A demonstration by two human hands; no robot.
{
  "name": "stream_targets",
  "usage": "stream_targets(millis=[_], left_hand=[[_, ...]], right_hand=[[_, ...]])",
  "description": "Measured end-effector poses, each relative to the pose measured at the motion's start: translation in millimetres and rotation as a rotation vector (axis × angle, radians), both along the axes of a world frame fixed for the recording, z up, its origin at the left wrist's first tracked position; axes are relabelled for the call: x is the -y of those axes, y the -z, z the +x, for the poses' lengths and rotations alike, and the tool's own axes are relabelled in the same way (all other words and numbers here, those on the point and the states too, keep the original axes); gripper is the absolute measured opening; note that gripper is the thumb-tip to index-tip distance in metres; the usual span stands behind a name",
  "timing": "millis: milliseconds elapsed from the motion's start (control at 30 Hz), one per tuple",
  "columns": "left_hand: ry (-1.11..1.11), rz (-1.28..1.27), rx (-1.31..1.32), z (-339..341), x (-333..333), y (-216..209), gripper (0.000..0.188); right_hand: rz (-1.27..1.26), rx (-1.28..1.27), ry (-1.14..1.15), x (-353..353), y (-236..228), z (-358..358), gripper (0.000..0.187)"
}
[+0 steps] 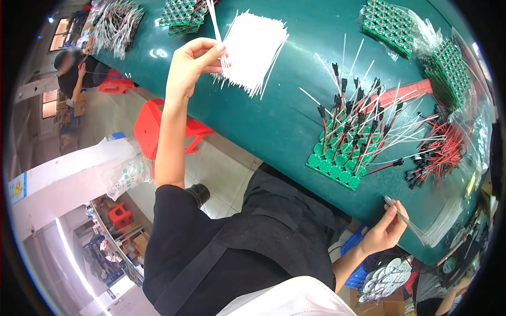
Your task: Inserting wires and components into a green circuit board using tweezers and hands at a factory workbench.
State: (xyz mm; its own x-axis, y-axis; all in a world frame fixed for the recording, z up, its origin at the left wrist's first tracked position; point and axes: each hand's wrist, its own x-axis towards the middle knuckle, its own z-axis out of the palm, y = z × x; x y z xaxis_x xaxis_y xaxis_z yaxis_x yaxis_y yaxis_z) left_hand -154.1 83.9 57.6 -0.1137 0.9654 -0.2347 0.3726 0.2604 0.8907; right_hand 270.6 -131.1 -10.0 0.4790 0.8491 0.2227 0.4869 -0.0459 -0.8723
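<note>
My left hand (196,66), raised over the far side of the green table, pinches a few thin white strips (215,25) between thumb and fingers. Just right of it lies a thick pile of similar white strips (255,50). Near the table's front edge, my right hand (387,230) grips a small bundle of thin greyish strips (405,218). Beside that hand rests another pile of greyish strips (445,224). Between my hands sits a panel of round green circuit boards (334,163), with red-and-black wires, black connectors and white strips standing up from it.
Red-and-black wires with connectors (440,150) lie right of the panel, near a red bar (406,95). Stacked green circuit panels (389,26) and clear plastic bags (477,126) stand at the far right. A wire heap (118,23) is far left. Red stools (153,129) and a person (74,73) are beyond.
</note>
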Motion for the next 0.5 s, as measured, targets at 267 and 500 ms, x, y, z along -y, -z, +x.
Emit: stream_targets(millis=[267, 500], left_hand=[[-0.01, 0.159, 0.217, 47, 34, 7, 0.021], [0.104, 0.357, 0.29, 107, 104, 32, 0.014]], right_hand=[[0.048, 0.03, 0.066, -1, -5, -4, 0.015], [0.142, -0.254, -0.178, -21, -32, -73, 0.017]])
